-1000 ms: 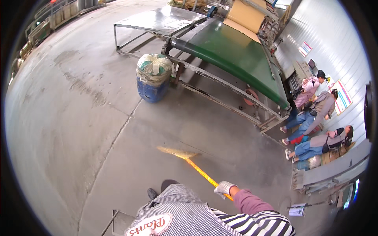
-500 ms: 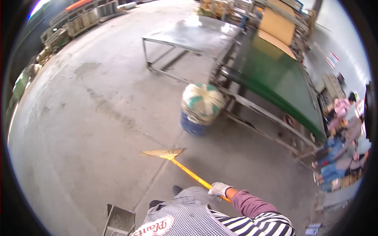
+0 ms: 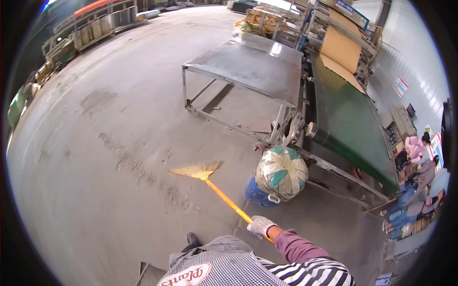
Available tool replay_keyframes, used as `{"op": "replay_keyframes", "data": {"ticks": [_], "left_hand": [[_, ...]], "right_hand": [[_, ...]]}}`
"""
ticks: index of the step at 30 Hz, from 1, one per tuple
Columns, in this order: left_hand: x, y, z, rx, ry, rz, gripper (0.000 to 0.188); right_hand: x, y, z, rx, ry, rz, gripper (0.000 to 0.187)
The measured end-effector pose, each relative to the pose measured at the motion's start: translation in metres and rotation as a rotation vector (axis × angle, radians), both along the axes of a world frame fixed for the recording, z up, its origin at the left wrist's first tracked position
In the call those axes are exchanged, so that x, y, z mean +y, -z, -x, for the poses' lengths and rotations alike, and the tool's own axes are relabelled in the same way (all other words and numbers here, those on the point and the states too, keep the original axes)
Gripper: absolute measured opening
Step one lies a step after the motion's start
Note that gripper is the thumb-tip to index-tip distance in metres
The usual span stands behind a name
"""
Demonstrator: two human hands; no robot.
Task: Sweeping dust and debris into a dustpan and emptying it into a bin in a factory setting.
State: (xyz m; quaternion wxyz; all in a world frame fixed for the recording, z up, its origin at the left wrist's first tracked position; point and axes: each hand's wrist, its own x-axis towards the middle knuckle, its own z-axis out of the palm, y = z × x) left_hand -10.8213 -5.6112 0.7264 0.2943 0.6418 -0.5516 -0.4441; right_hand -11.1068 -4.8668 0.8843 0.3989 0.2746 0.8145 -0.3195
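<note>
My right hand (image 3: pixel 262 226), in a pale work glove, is closed around the orange handle of a broom (image 3: pixel 228 201). The broom's fan of straw bristles points forward and left, over or on the dusty floor; I cannot tell whether it touches. My left hand is out of sight. At the lower edge, left of my apron, part of a grey dustpan (image 3: pixel 151 275) shows, mostly hidden by my body. A line of loose dirt (image 3: pixel 138 167) lies on the floor left of and beyond the bristles.
A blue barrel (image 3: pixel 260 193) topped by a white and green sack (image 3: pixel 282 172) stands ahead to the right. Behind it are a low metal table (image 3: pixel 248 66) and a green conveyor belt (image 3: pixel 350 114). Several people (image 3: pixel 415 186) sit at the far right by the wall. Racks line the far left.
My view has moved forward, so the barrel, table and conveyor appear closer and farther right. The broom stays in my right hand. The dustpan has slipped mostly out of view.
</note>
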Motion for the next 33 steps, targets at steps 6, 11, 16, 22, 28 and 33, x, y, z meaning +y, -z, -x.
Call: {"op": "replay_keyframes", "data": {"ticks": [6,11,16,22,28,33], "left_hand": [[-0.003,-0.07,0.328,0.011,0.256,-0.082,0.027],[0.007,-0.065,0.564,0.007,0.411,-0.115,0.027],[0.016,-0.058,0.742,-0.077,0.454,-0.133,0.026],[0.01,-0.053,0.963,-0.068,0.511,-0.146,0.026],[-0.01,-0.024,1.202,-0.038,0.607,-0.179,0.026],[-0.003,-0.046,1.414,-0.003,0.727,-0.201,0.026]], "right_hand": [[-0.015,-0.043,0.103,-0.069,0.046,-0.066,0.028],[-0.008,0.034,0.231,0.159,-0.027,-0.16,0.032],[-0.05,0.016,0.476,-0.003,-0.11,0.022,0.029],[-0.115,0.038,0.714,0.149,0.055,0.254,0.026],[-0.166,0.043,0.904,0.158,0.184,0.401,0.023],[-0.177,0.015,1.039,0.116,0.141,0.299,0.024]]}}
